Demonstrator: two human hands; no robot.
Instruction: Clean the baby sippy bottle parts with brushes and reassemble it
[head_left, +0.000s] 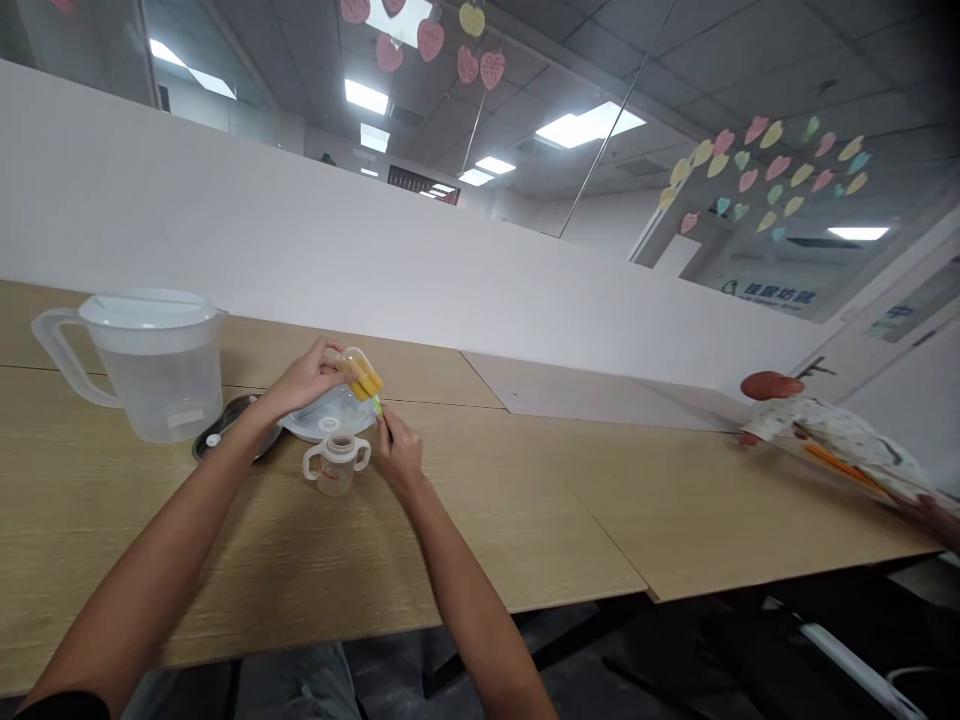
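Above the plates, my left hand (311, 378) is closed around a clear rounded plastic cup (361, 354). A yellow sponge brush (364, 380) with a green handle shows at the cup, its head at least partly inside. My right hand (400, 450) pinches the brush's green handle from below. Just under both hands, a clear two-handled baby bottle (336, 465) stands upright on the table, its top uncovered. Behind it sits a pale bowl (300, 425) with a small white ring-shaped part (328, 426) at its near side. My left forearm partly covers a dark metal tray (202, 446).
A large clear pitcher (161, 385) with a lid stands at the left. The wooden table (510, 520) runs along a white low wall (315, 250) with glass above. At the far right lies what looks like a doll (840, 430) in white spotted clothes, beside an orange strip.
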